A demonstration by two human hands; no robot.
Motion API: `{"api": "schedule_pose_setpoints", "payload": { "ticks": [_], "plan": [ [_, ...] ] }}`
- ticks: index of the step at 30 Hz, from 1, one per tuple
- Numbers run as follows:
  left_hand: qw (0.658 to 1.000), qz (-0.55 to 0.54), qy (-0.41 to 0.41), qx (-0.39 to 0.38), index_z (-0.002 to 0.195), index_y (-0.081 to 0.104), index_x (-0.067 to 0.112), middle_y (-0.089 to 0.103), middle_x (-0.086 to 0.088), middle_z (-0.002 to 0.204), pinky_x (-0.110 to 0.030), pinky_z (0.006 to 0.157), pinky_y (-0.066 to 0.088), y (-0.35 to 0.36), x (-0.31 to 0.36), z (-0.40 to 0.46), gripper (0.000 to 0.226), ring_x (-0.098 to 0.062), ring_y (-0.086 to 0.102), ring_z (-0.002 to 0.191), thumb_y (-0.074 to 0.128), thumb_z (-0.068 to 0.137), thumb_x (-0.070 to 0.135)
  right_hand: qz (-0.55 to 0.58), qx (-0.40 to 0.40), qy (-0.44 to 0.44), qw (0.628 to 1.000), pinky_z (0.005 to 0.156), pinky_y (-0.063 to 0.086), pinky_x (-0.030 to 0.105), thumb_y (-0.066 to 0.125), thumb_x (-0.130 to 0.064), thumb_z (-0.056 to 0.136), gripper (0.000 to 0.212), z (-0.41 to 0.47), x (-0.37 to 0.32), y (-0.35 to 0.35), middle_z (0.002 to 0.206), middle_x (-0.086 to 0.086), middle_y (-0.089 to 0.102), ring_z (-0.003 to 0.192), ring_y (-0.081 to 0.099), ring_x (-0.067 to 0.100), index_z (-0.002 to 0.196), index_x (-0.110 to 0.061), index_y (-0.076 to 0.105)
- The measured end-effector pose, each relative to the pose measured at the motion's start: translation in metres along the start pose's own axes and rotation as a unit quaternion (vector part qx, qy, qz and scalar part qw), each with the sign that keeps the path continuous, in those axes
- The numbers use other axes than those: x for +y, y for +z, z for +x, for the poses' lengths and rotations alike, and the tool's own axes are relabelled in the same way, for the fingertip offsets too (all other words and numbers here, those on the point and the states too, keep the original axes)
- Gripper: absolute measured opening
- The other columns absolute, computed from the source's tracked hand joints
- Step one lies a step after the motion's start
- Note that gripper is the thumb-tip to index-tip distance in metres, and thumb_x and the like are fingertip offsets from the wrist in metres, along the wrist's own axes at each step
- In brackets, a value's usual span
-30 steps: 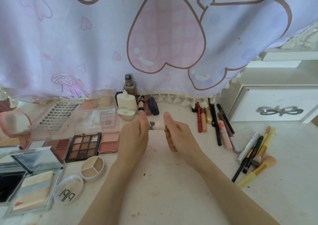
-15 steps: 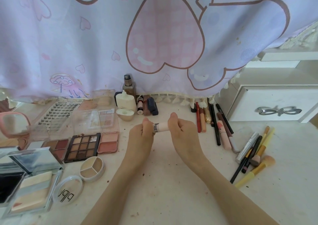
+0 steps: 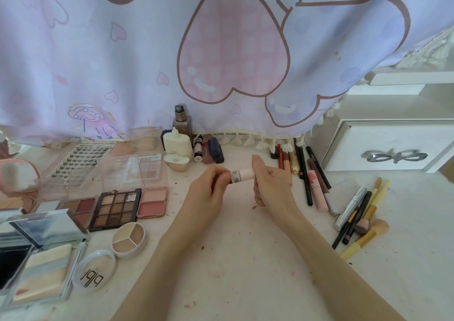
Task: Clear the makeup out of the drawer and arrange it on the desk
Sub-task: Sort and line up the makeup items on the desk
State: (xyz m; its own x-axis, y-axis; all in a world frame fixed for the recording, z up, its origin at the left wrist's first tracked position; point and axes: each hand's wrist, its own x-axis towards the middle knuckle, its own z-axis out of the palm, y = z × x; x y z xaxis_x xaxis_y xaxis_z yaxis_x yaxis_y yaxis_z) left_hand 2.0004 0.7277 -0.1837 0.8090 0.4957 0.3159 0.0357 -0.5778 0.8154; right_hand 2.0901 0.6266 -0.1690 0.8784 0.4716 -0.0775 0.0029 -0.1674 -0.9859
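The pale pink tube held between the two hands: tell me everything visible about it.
The pale pink tube is a short cylinder, plastic by its look, with a silvery patterned band at its left end. It lies roughly level above the desk, touching nothing but the hands. The left hand pinches the banded end; the right hand curls round the other end, hiding it. Whether a cap is on or off cannot be told.

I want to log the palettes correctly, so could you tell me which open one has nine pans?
The dark-framed palette, a three-by-three grid of browns; the blush palette on its right has two pink pans.
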Motion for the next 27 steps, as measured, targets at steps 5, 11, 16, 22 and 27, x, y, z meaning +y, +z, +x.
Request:
{"api": "schedule_pose_setpoints", "payload": {
  "ticks": [5, 11, 16, 22, 27],
  "plan": [
    [0.998, 0.017, -0.062, 0.003, 0.076, 0.051, 0.027, 0.049, 0.006, 0.066, -0.013, 0.053, 0.034, -0.0018, -0.0008, 0.0016, 0.025, -0.010, 0.044, 0.059, 0.038, 0.096, 0.034, -0.016, -0.016, -0.029, 0.999, 0.050, 0.026, 0.031, 0.049, -0.043, 0.092, 0.043, -0.0014, -0.0001, 0.0032, 0.056, 0.003, 0.029, 0.049, 0.027, 0.014, 0.063, -0.012, 0.042],
    [0.999, 0.007, -0.028, -0.025, 0.085, 0.047, 0.029, 0.048, 0.008, 0.068, -0.015, 0.055, 0.036, -0.0011, 0.0032, -0.0013, 0.010, -0.006, 0.043, 0.059, 0.048, 0.094, 0.026, 0.050, -0.012, 0.001, 0.999, 0.046, 0.021, 0.027, 0.052, -0.042, 0.091, 0.044, 0.0018, -0.0015, -0.0041, 0.054, -0.001, 0.024, 0.044, 0.022, 0.011, 0.057, -0.017, 0.038],
    [0.999, 0.012, -0.040, -0.015, 0.092, 0.049, 0.026, 0.051, 0.009, 0.070, -0.011, 0.056, 0.036, -0.0031, 0.0035, -0.0011, 0.009, -0.004, 0.047, 0.061, 0.043, 0.094, 0.032, 0.085, -0.055, 0.023, 0.995, 0.039, 0.024, 0.020, 0.051, -0.037, 0.094, 0.036, -0.0006, -0.0021, -0.0010, 0.055, -0.002, 0.031, 0.040, 0.025, 0.007, 0.068, -0.013, 0.045],
    [0.999, -0.014, -0.027, 0.017, 0.097, 0.048, 0.020, 0.052, 0.009, 0.074, -0.010, 0.057, 0.038, -0.0030, 0.0021, -0.0015, 0.010, 0.001, 0.046, 0.061, 0.055, 0.091, 0.025, 0.128, -0.064, 0.006, 0.990, 0.040, 0.029, 0.020, 0.053, -0.029, 0.094, 0.028, 0.0027, -0.0004, -0.0010, 0.059, 0.001, 0.041, 0.042, 0.030, 0.008, 0.075, -0.008, 0.055],
    [0.995, 0.029, -0.091, 0.017, 0.071, 0.050, 0.023, 0.050, 0.009, 0.063, -0.013, 0.053, 0.034, -0.0038, 0.0028, 0.0022, 0.036, -0.008, 0.044, 0.057, 0.030, 0.099, 0.034, 0.195, -0.093, -0.024, 0.976, 0.048, 0.033, 0.022, 0.047, -0.012, 0.096, 0.017, 0.0021, -0.0006, -0.0014, 0.064, 0.003, 0.043, 0.053, 0.036, 0.011, 0.091, -0.003, 0.061]
  ]
}}
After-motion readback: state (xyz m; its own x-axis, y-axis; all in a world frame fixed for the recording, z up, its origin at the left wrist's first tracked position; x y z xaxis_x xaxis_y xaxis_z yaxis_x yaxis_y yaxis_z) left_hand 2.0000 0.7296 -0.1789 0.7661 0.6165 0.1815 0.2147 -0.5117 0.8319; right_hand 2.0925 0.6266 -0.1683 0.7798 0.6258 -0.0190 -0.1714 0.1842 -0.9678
